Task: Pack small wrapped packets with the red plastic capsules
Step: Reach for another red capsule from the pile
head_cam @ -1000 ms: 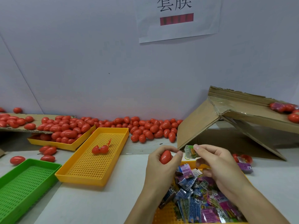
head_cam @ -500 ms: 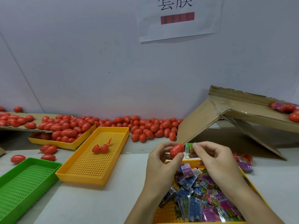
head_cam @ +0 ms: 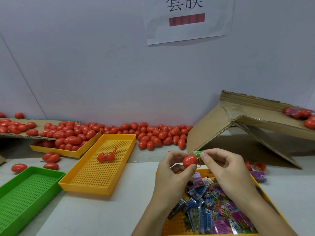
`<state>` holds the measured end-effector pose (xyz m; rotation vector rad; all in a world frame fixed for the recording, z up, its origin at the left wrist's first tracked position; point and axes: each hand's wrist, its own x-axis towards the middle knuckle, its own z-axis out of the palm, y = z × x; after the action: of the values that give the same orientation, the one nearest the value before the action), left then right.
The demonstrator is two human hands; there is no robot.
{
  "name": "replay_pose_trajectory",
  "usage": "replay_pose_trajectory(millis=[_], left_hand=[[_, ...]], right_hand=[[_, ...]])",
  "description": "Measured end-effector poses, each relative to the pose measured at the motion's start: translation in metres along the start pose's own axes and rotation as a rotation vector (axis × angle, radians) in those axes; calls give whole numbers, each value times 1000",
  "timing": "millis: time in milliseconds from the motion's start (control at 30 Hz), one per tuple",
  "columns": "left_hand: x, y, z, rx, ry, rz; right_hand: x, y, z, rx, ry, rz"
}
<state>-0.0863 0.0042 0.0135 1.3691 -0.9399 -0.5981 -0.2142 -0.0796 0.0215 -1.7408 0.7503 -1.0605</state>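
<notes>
The left hand (head_cam: pixel 172 169) grips a red capsule (head_cam: pixel 189 161) between thumb and fingers, just above the far edge of the near yellow tray (head_cam: pixel 265 195). The right hand (head_cam: pixel 226 169) pinches a green wrapped packet (head_cam: pixel 198 155) w/ thumb and forefinger; the packet touches the open end of the capsule, and how far it sits inside I cannot tell. The near tray is full of small wrapped packets (head_cam: pixel 219 213), blue, purple and green, in a loose heap. To the left on the worktop (head_cam: pixel 102 215) stands a 2nd yellow perforated tray (head_cam: pixel 100 166) w/ one opened red capsule (head_cam: pixel 106 157) lying in it, and beside it a green tray (head_cam: pixel 23 196). A big pile of closed red capsules (head_cam: pixel 153 135) lies along the wall, more fill a 3rd yellow tray (head_cam: pixel 68 142) at far left. A cardboard box (head_cam: pixel 238 128) w/ flaps open stands at right, some capsules on top of it.
</notes>
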Motion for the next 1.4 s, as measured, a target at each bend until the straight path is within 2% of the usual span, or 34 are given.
replay_pose_trajectory(millis=[433,667,1000,1400], left_hand=[[-1,-1,-1,-22,-28,-12],[0,-1,-2,-91,-2,-26],[0,-1,-2,-30,-52,12],[-1,-1,-2,29,-43,31]], right_hand=[[0,0,1,47,44,-3],[3,7,-2,242,-88,115],[6,11,-4,444,-129,162],[6,6,-6,446,-196,159]])
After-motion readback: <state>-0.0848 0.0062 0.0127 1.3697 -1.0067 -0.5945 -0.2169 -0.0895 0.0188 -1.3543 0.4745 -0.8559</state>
